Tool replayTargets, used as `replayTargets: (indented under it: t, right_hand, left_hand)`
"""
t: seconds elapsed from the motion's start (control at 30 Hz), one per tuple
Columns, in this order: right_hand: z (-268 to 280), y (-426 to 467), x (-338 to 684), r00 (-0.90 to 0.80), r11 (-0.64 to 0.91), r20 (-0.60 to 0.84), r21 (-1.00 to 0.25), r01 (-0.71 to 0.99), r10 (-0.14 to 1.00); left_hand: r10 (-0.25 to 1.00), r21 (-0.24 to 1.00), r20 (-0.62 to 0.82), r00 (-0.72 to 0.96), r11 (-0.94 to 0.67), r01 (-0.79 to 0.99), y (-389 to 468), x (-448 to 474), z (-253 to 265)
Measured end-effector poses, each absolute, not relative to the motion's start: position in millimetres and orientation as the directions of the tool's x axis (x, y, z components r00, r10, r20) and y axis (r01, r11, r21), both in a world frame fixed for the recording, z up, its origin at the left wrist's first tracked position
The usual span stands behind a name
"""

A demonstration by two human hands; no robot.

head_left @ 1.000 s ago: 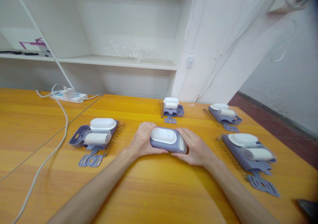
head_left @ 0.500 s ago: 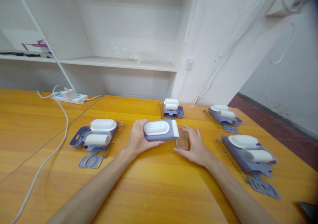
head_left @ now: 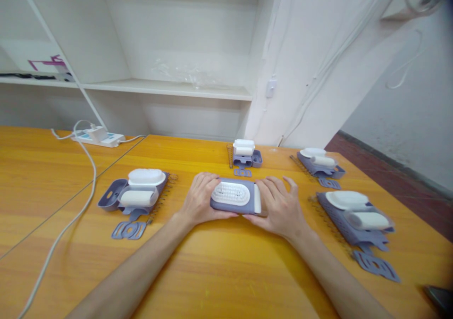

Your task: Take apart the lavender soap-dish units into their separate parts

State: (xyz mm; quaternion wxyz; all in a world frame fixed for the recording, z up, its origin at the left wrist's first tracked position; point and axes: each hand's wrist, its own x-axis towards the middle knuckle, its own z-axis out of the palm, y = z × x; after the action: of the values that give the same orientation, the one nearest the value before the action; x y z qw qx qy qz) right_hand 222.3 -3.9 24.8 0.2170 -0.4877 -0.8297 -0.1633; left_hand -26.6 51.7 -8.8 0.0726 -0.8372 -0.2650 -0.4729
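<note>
My left hand [head_left: 201, 197] is closed around the left end of a grey-purple case [head_left: 252, 197], thumb along its lower edge. An oval white brush [head_left: 230, 193] with short bristles lies on the case's upper face. At the right end a white roller [head_left: 257, 198] stands crosswise. My right hand [head_left: 281, 205] grips a clear plastic cover [head_left: 264, 208] against that end, fingers over the top and thumb below. Most of the cover is hidden by my fingers, so I cannot tell how far it sits over the roller. The case is held level in front of me.
Similar sets of grey cases, white brushes, rollers and coil springs lie at left [head_left: 143, 198], at the back [head_left: 244, 156], at back right [head_left: 318, 163] and at right [head_left: 357, 220]. A power strip [head_left: 102, 137] with a white cable [head_left: 92, 187] lies left on the wooden table [head_left: 212, 272].
The case has moved slightly right and toward me. My right hand, earlier apart from it with the clear cover, has closed in against its roller end. A grey slotted piece behind is uncovered.
</note>
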Motion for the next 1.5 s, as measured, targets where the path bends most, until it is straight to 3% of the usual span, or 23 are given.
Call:
replayTargets:
  t: [0.2,0.47,0.73,0.87,1.03,1.13,1.27,1.33,1.4,1.5]
  right_hand:
    - [28.3,-2.6,222.9,-0.442,0.498,0.454,-0.004,0.867,0.774]
    - [23.7,-2.1,224.9,-0.453,0.593,0.559,-0.086,0.801,0.694]
    - [23.7,-4.7,222.9,-0.438,0.585,0.594,-0.070,0.808,0.675]
    - [26.4,-2.0,227.1,-0.320,0.482,0.682,-0.054,0.874,0.657]
    - [19.2,1.5,229.1,-0.307,0.509,0.702,-0.091,0.856,0.642]
    - [7.4,1.6,225.1,-0.250,0.539,0.728,-0.190,0.820,0.638]
    - [-4.4,-2.2,210.9,-0.016,0.541,0.704,-0.531,0.652,0.710]
    - [-5.4,-4.4,204.1,0.089,0.518,0.679,-0.632,0.576,0.729]
    - [-3.5,-5.5,201.6,0.170,0.482,0.686,-0.645,0.593,0.708]
    - [1.6,-4.2,206.2,0.207,0.366,0.706,-0.567,0.738,0.677]
  left_hand:
    - [0.389,0.122,0.798,0.460,-0.852,0.509,52.5,-28.0,-10.5]
    - [0.365,0.139,0.805,0.468,-0.882,0.450,49.9,-26.3,-8.4]
    - [0.366,0.162,0.812,0.455,-0.890,0.427,48.8,-25.8,-4.6]
    - [0.435,0.231,0.830,0.349,-0.838,0.494,47.9,-24.8,-3.9]
    - [0.378,0.169,0.852,0.363,-0.853,0.494,50.4,-26.2,-4.0]
    - [0.343,0.135,0.872,0.350,-0.855,0.501,52.7,-26.7,-4.7]
    - [0.331,0.102,0.878,0.346,-0.835,0.541,53.8,-25.9,-5.2]
    - [0.325,0.091,0.874,0.360,-0.839,0.537,53.3,-25.5,-5.1]
    - [0.320,0.086,0.875,0.364,-0.842,0.533,52.7,-25.4,-5.0]
    - [0.327,0.096,0.883,0.336,-0.827,0.554,52.5,-25.6,-5.0]
